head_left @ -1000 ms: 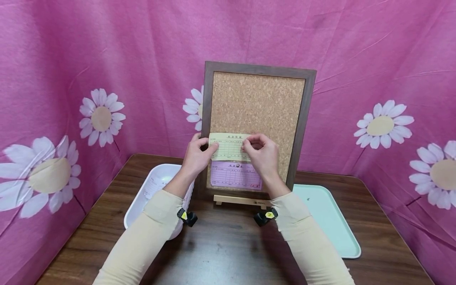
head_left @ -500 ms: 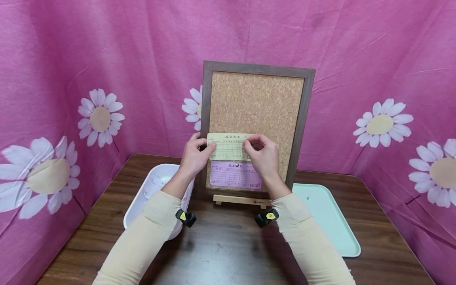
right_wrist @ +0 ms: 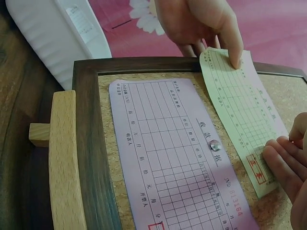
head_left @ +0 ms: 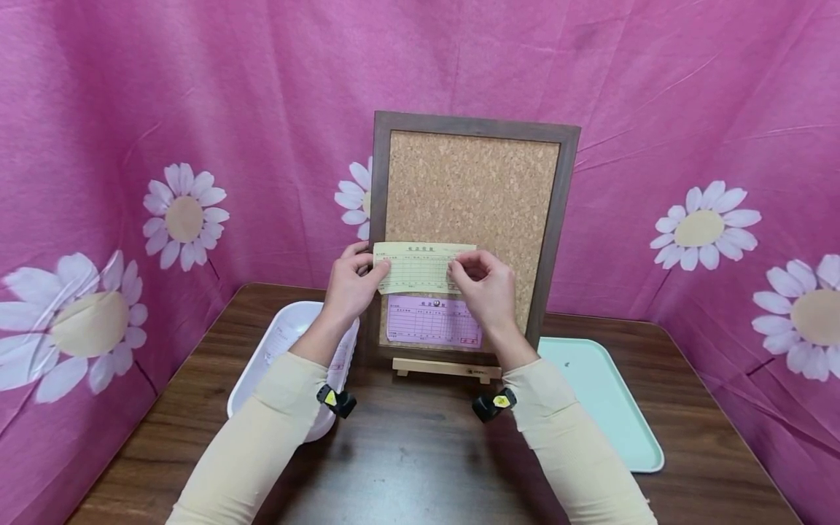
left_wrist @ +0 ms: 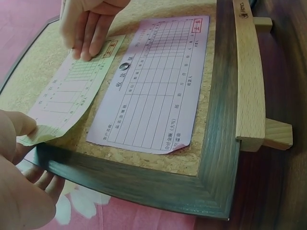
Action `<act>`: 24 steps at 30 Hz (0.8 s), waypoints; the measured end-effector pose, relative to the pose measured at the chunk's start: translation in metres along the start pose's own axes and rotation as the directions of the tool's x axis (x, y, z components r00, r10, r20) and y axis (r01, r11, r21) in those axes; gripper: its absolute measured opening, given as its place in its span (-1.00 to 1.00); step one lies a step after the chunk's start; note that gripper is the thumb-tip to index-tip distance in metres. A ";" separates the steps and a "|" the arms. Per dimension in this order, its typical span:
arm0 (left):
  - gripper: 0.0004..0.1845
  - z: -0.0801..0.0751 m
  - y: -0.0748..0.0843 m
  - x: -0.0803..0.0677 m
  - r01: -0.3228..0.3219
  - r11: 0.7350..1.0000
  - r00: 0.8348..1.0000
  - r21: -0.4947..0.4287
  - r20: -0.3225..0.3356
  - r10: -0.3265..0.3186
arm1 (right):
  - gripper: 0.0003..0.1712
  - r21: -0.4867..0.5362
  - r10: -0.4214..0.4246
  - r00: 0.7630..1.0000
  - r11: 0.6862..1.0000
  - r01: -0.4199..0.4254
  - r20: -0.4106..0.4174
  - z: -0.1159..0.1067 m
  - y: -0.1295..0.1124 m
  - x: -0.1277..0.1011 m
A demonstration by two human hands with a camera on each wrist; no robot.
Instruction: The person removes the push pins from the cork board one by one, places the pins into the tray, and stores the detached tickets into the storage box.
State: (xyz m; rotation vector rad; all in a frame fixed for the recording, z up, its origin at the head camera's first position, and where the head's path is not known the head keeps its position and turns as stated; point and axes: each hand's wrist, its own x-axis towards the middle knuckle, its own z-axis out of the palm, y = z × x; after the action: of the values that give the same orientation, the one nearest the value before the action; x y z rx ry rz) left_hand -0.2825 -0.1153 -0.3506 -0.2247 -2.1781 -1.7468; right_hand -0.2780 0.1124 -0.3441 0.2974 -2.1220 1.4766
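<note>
Left hand (head_left: 353,286) pinches the left end of the yellow slip (head_left: 420,268), which spans the corkboard's (head_left: 472,189) lower left, above the pinned purple slip (head_left: 433,324). Right hand (head_left: 487,288): thumb and forefinger together at its right end; cannot tell what they pinch.

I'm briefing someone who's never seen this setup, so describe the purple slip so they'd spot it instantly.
Find the dark-framed cork board standing on the table. Low on it, above the pale wooden ledge, is the purple slip. Its colour and the round pin on its heading set it apart from the yellow slip above, which the left hand pinches.
</note>
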 end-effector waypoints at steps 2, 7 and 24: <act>-0.70 -0.001 0.000 0.000 0.001 1.000 1.000 -0.020 0.001 -0.001 | -0.87 0.000 0.001 1.000 1.000 -0.001 0.002 -0.001 0.001 0.000; -0.70 -0.003 -0.001 -0.001 0.010 1.000 1.000 -0.028 0.003 -0.009 | -0.86 -0.003 0.021 1.000 1.000 -0.020 0.005 -0.004 0.001 -0.001; -0.71 -0.008 -0.001 -0.001 0.027 0.997 0.998 -0.069 -0.046 -0.031 | -0.88 0.018 0.017 1.000 1.000 -0.017 -0.019 -0.015 0.006 -0.001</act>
State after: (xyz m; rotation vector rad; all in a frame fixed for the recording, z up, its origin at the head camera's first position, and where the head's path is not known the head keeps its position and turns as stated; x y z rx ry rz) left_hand -0.2808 -0.1227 -0.3500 -0.1676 -2.1006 -1.8257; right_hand -0.2755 0.1283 -0.3460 0.2708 -2.1020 1.5029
